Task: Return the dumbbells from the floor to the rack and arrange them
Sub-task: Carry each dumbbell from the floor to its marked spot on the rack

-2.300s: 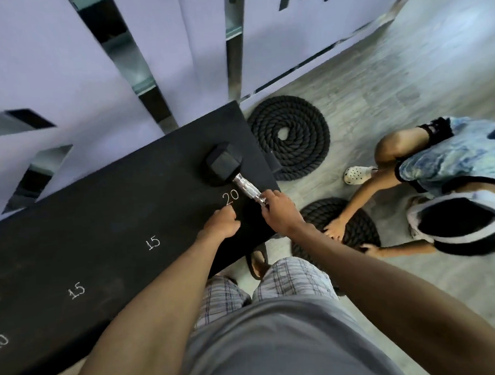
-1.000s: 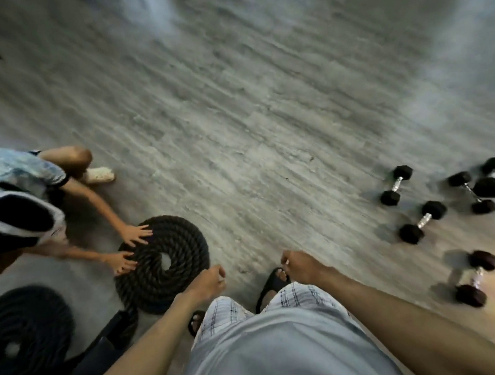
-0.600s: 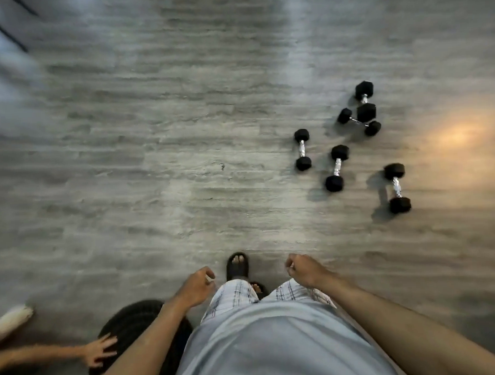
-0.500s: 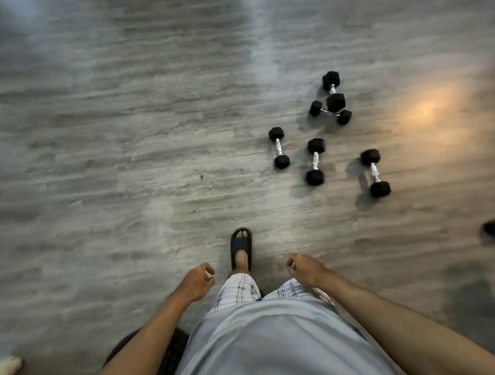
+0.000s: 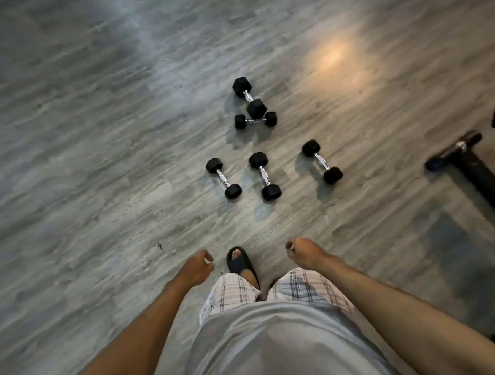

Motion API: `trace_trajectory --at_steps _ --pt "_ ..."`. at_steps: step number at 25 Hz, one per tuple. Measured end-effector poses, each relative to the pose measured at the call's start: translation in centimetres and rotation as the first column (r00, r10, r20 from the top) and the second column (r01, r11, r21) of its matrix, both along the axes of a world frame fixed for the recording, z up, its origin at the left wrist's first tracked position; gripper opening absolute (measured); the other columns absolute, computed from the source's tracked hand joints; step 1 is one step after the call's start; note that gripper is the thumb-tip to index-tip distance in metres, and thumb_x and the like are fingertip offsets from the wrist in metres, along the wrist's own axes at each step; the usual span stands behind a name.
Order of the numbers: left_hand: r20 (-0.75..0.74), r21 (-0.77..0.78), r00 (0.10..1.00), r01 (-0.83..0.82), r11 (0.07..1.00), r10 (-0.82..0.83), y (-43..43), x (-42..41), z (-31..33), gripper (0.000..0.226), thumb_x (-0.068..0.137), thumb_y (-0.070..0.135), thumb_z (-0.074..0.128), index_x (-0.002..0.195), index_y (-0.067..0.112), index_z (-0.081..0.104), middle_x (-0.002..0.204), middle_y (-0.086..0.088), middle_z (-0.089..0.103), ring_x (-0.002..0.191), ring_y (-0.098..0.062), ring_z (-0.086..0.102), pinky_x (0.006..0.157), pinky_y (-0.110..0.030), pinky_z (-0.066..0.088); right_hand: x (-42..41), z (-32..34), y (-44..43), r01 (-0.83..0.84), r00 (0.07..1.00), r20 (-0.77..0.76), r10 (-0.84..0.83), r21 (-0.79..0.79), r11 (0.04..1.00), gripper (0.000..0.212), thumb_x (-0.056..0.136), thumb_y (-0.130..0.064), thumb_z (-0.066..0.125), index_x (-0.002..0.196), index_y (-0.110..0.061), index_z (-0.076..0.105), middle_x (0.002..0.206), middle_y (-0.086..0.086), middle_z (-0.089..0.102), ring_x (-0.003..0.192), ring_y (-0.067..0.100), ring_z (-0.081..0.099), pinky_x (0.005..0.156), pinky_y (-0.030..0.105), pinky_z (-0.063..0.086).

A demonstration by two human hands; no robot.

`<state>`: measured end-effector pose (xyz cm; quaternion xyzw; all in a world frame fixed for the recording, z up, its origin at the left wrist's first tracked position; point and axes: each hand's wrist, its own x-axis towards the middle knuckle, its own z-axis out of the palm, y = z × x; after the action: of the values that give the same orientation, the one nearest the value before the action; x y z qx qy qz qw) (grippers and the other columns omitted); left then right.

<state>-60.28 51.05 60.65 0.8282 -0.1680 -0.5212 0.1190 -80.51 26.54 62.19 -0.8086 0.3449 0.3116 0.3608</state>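
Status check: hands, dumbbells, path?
Left hand and right hand loosely curled, holding nothing. Five dumbbells on the floor ahead; nearest row of three, two touching behind. Path clear; black bar off to the right.

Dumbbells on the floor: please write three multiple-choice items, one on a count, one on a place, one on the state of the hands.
1. How many dumbbells lie on the floor?
A three B five C seven
2. Where do two dumbbells touch?
A farthest pair B nearest row C nowhere
3. The hands are:
A both holding dumbbells B both free C one holding

Key: 1 B, three in a row plus two behind. 2 A, the far dumbbell rests against the crosswise one. 3 B, left hand and right hand hold nothing, fingers loosely curled.
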Motion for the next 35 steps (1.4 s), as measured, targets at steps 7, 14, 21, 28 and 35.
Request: trace_trajectory --at_steps 7,14,21,28,35 --pt "-0.056 -0.017 0.983 0.176 0.984 -0.177 -12.2 7.1 -3.0 0.023 0.093 0.023 0.058 0.112 0.011 0.058 0.102 -0.014 0.067 0.086 -0.024 0.063 0.082 -0.037 0.053 7.4 -3.1 -6.6 0.078 0.997 0.022 -0.079 0.054 0.995 0.023 0.089 -0.024 0.049 0.104 -0.011 0.060 0.103 0.014 0.068 0.101 0.033 0.063 0.087 0.043 0.052" --pt "-0.146 -0.012 0.987 0.062 0.998 -0.063 -26.2 9.7 -8.0 0.023 0.095 0.019 0.055 0.115 0.006 0.057 0.105 -0.017 0.069 0.080 -0.021 0.065 0.077 -0.035 0.054 12.5 -10.0 -16.6 0.089 0.996 -0.041 -0.084 0.126 0.988 0.021 0.091 -0.025 0.050 0.102 -0.011 0.061 0.103 0.018 0.066 0.092 0.030 0.066 0.078 0.030 0.052" --pt "-0.167 -0.048 0.986 -0.031 0.998 0.023 -37.4 13.4 -21.1 0.008 0.093 0.016 0.058 0.101 0.014 0.057 0.095 -0.013 0.068 0.079 -0.026 0.067 0.086 -0.042 0.056 17.8 -22.5 -25.3 0.102 0.994 -0.051 -0.095 0.154 0.983 0.016 0.090 -0.022 0.049 0.099 -0.016 0.061 0.095 0.010 0.070 0.092 0.029 0.065 0.084 0.044 0.053" --pt "-0.237 -0.008 0.937 -0.266 0.964 0.257 -45.1 17.8 -42.2 0.013 0.097 0.007 0.050 0.109 0.001 0.053 0.081 -0.014 0.063 0.057 -0.015 0.056 0.040 -0.013 0.044 23.0 -43.9 -28.9 0.141 0.988 -0.080 -0.134 0.095 0.985 0.023 0.092 -0.022 0.051 0.109 -0.009 0.060 0.109 0.018 0.068 0.105 0.035 0.062 0.085 0.038 0.049" --pt "-0.268 0.068 0.677 -0.696 0.715 0.685 -49.2 17.7 -59.7 0.027 0.079 0.016 0.068 0.099 0.008 0.052 0.074 -0.009 0.056 0.048 -0.008 0.053 0.041 -0.017 0.036 25.6 -61.3 -29.8 0.357 0.934 -0.077 -0.350 0.111 0.927 0.056 0.085 -0.028 0.063 0.131 -0.002 0.044 0.131 0.021 0.053 0.125 0.037 0.048 0.101 0.040 0.043"
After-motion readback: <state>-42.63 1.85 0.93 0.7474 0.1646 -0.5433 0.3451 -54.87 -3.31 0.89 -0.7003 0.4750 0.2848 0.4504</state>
